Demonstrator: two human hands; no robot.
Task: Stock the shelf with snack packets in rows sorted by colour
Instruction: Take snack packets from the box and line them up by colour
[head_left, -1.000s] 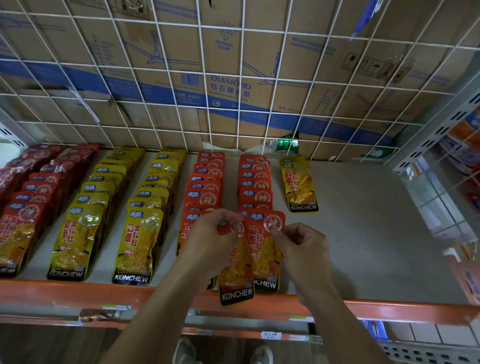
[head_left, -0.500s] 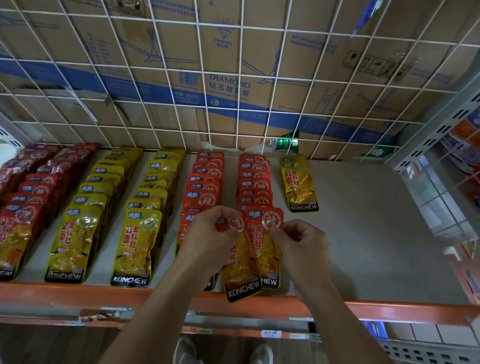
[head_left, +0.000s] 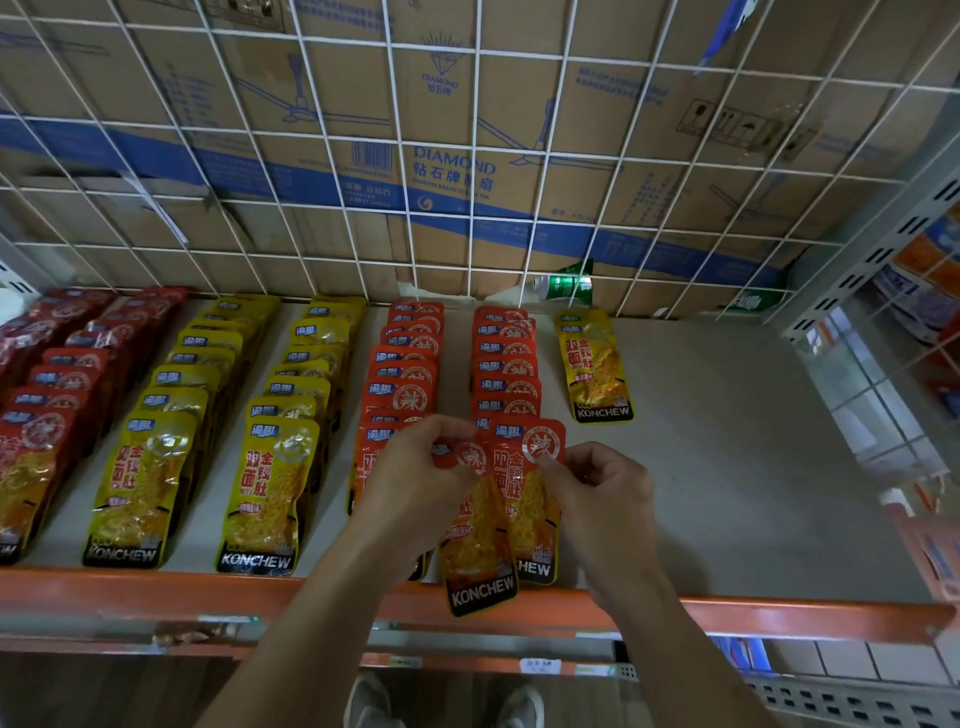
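Well along: full rows left of and beyond the hands. Pinching an orange packet in left hand, a second packet in right hand. Yet to fill: yellow row beyond.

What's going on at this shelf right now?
A person is stocking the shelf. The left hand pinches the top of an orange packet overhanging the front rail; the right hand pinches the front packet of the right orange row. Dark red rows, yellow rows and orange rows are laid; a short yellow row sits farthest right.
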